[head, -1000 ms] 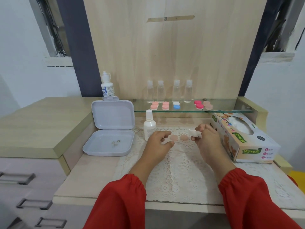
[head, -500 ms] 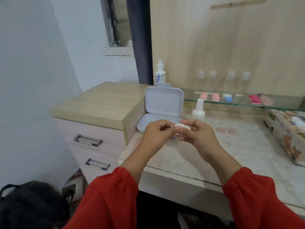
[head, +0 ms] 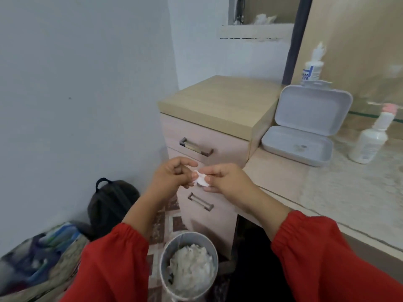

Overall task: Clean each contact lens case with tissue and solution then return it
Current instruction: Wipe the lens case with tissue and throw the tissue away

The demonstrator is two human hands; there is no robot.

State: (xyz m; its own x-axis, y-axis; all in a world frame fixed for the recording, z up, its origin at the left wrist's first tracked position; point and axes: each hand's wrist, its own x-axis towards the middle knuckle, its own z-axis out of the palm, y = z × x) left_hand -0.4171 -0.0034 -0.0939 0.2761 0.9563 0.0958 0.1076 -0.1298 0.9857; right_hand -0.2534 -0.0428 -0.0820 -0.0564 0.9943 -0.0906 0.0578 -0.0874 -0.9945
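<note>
Tissue [head: 201, 179] clamped between left hand [head: 174, 173] and right hand [head: 226, 178]; rear bottle [head: 312, 68] reads "EYE".

We wear loose red sleeves [head: 117, 258], apparently elastic-gathered at the cuffs, leaving our forearms and hands bare.

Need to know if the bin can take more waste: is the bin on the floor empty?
No: the bin on the floor, below both hands, already holds a heap of crumpled white tissue reaching near its rim.

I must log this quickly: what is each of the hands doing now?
Left hand: closed, pinching the white tissue wad.
Right hand: closed, pinching the same wad.
</note>
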